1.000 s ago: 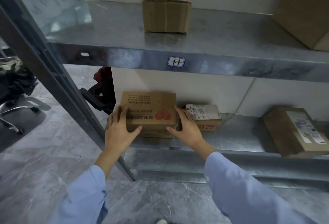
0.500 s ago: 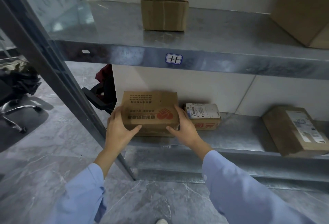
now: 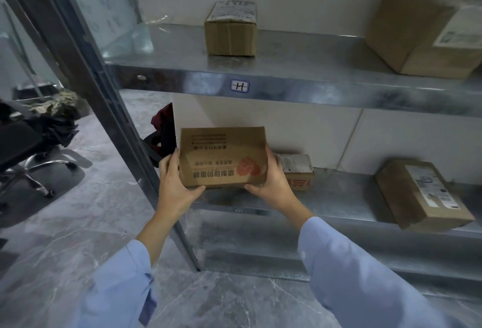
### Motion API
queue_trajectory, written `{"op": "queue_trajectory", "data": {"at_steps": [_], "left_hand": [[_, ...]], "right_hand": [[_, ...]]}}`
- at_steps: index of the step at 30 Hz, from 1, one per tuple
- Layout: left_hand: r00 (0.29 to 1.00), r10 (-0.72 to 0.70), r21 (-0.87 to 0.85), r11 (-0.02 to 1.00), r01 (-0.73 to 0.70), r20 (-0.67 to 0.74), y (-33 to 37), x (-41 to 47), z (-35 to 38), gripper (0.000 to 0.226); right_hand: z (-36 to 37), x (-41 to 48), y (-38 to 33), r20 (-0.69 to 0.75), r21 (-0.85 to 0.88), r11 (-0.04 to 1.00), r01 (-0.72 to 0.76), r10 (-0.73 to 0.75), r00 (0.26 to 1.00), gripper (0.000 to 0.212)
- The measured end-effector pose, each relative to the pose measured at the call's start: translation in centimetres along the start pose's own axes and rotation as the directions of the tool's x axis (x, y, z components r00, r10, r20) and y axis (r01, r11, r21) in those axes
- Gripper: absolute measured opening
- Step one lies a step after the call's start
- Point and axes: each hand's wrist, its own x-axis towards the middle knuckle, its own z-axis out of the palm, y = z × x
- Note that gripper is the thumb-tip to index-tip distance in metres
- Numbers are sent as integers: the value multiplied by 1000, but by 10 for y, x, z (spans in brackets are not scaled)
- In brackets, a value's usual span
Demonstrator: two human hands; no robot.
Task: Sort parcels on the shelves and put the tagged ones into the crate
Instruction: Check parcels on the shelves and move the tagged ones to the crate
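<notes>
Head view, centre frame: left hand (image 3: 174,184) and right hand (image 3: 273,184) each curl fingers and thumb round the ends of a flat brown cardboard box with red print (image 3: 221,158), held just above the dull galvanised steel lower shelf (image 3: 339,197). This is probably the checking step. Its matte face shows no white tag, so turning it comes next.

Matt cardboard parcel (image 3: 223,156); dull galvanised metal shelf (image 3: 326,72); glossy marble floor (image 3: 65,236).

My left grip (image 3: 175,187) and right grip (image 3: 274,184) flanked the box (image 3: 223,156); a small parcel (image 3: 298,171) lay right of it on the shelf (image 3: 347,198).
</notes>
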Motion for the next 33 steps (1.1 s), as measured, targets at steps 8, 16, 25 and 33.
{"op": "queue_trajectory", "data": {"at_steps": [8,16,25,33], "left_hand": [[998,-57,-86,995,59,20,15,-14,0,107],[998,-42,-207,977,49,38,33,-20,-3,98],[995,-54,-123,990,64,80,42,-26,-10,119],[994,-78,-263,960,96,79,44,-31,-10,97]], "right_hand": [[-21,-10,-2,-9,-6,999,-49,49,999,120],[-35,-16,-5,-46,43,999,-29,31,998,107],[-41,-21,-1,-70,153,988,3,7,998,115],[-49,-20,-5,-53,222,975,24,-13,999,100]]}}
